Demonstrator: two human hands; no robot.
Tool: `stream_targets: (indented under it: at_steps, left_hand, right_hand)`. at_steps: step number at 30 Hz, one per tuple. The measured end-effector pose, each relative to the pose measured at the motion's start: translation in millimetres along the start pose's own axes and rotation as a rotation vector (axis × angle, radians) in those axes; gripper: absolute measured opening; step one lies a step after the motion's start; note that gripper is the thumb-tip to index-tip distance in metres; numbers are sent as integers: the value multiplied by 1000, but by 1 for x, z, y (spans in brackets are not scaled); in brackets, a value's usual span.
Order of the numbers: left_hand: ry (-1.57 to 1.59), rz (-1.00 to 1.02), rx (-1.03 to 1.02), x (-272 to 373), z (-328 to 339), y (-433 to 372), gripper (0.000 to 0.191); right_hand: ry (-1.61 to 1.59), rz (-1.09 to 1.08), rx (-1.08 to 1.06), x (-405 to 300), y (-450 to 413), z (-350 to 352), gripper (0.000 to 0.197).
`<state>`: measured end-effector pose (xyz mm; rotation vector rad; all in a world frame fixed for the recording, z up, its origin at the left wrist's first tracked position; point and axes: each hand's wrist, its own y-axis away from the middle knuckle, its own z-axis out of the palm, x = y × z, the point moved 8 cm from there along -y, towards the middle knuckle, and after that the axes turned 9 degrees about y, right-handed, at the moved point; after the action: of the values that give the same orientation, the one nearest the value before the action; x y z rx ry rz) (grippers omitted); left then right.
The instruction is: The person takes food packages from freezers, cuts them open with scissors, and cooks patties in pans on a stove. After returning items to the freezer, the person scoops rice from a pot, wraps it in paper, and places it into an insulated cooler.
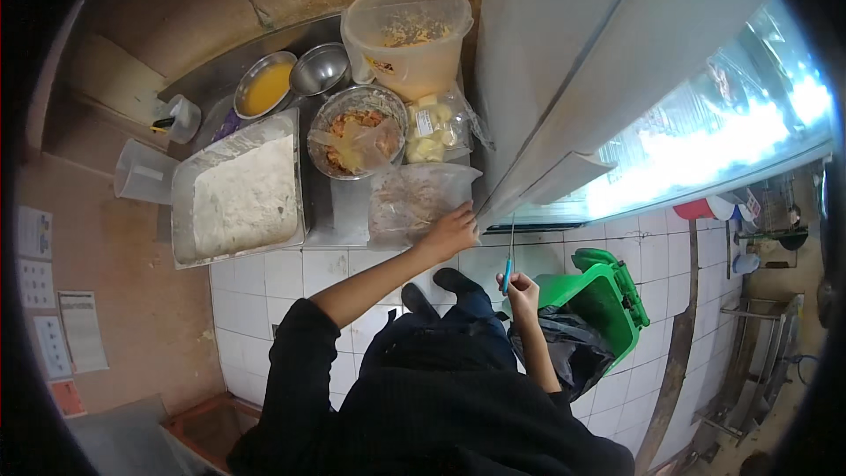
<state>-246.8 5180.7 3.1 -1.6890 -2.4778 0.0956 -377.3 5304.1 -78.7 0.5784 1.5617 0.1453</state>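
Observation:
My left hand (453, 233) grips the right edge of a clear plastic bag (410, 201), which lies at the front of the steel counter. Its contents look pale and brownish but are blurred by the plastic. In my right hand (522, 291) is a thin-bladed knife (507, 268) with a blue handle, its blade pointing away from me, over the floor right of the counter. Just behind the bag stands a metal bowl (398, 102) of reddish seasoned food, probably meat, with a crumpled clear plastic bag (373, 145) over part of it.
Left is a rectangular tray (301, 185) of white flour (244, 198). Behind stand a bowl of yellow liquid (268, 89), a steel bowl (320, 69), a plastic bucket (429, 63) and bagged pale-yellow pieces (429, 132). A lit display fridge (687, 158) and green bin (624, 337) flank my right side.

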Motion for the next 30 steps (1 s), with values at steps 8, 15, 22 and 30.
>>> stream_targets:
  at_steps: [8, 15, 22, 30]
  left_hand:
    - [473, 24, 400, -2, -88, 69, 17]
    - [965, -477, 891, -67, -124, 164, 11]
    - [1481, -628, 1760, -68, -55, 280, 19]
    - [1679, -277, 2113, 26, -78, 275, 14]
  right_hand:
    - [115, -306, -170, -26, 11, 29, 22]
    - [173, -762, -252, -211, -59, 131, 63]
    - [432, -801, -719, -216, -59, 300, 69]
    - [475, -1013, -442, -169, -33, 308, 95]
